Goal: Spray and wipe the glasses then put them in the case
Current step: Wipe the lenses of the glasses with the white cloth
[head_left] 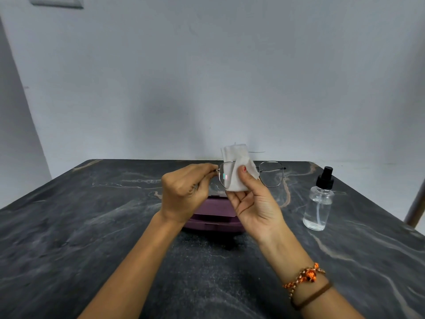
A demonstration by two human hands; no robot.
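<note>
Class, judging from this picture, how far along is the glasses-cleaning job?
Spraying looks done: the spray bottle stands set aside. In hand: the left hand holds the glasses while the right hand wipes one lens with a cloth. Left: the other lens, then the purple case.

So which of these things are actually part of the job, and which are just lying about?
Part of the job:
glasses
white cloth
spray bottle
purple case

Just there:
dark marble table
wrist bracelets
</note>
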